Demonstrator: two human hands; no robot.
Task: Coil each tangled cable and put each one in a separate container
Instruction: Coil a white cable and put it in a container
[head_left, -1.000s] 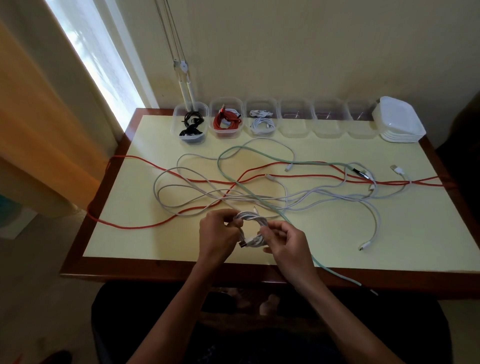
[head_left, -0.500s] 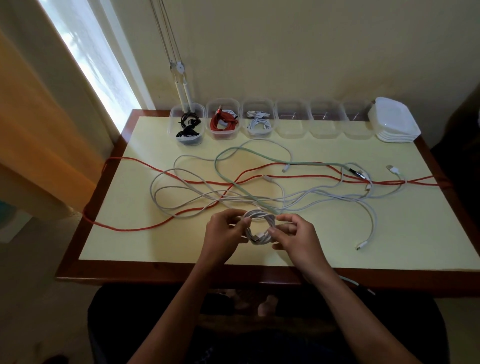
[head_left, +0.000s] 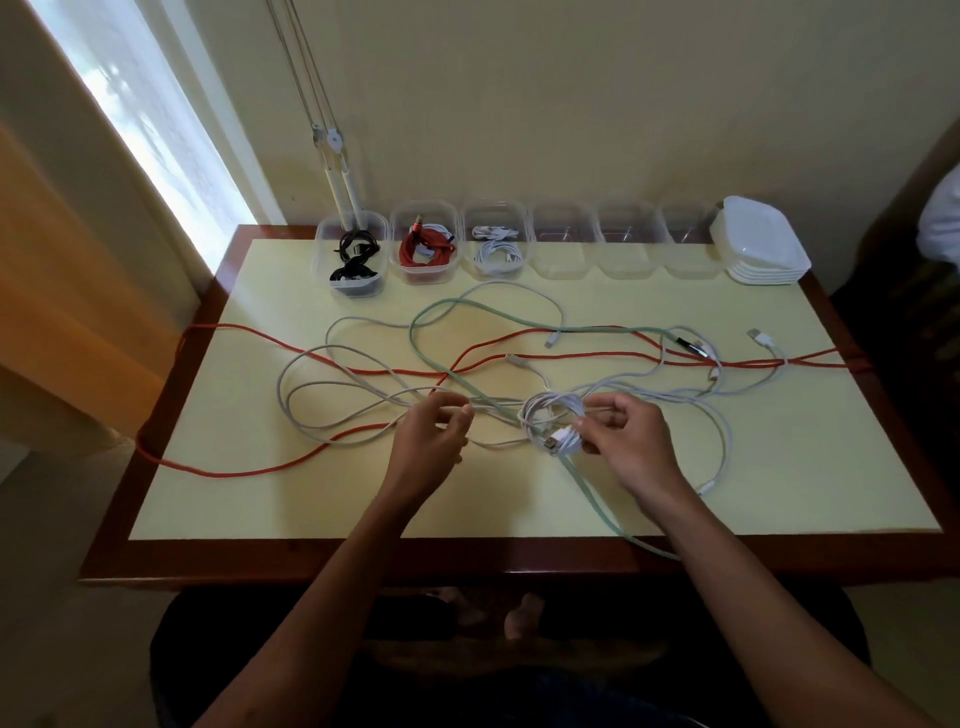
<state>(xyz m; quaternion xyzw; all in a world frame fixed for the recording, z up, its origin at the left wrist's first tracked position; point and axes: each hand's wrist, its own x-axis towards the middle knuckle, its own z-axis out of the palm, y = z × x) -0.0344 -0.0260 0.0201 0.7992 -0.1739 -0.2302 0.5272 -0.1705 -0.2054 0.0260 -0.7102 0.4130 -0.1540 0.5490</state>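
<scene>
**Two hands parted, coil kept in the right**

One white coil (head_left: 551, 422) is now pinched only by the right hand (head_left: 626, 441); half a second ago both hands were closed on it, close together at the near middle of the table (head_left: 779, 467). The left hand (head_left: 434, 441) has been drawn off to the left and is now well apart from the coil, its fingers curled round loose grey strands (head_left: 322, 395) of the tangle. The coil has been carried slightly right and is held just above the tabletop, over the green cable (head_left: 587, 483). Its ring is tilted toward the camera, its longer axis running from far left to near right, and its plug end is pointed toward the near left, beside the right fingertips. The right fingers are bent closed on the ring's right rim.

A red cable (head_left: 234, 470) is stretched across the table from edge to edge. Six containers are lined along the far edge: a black cable in the first (head_left: 351, 260), a red one in the second (head_left: 423, 244), a white one in the third (head_left: 497, 244), with a stack of lids (head_left: 763, 249) at the right.
</scene>
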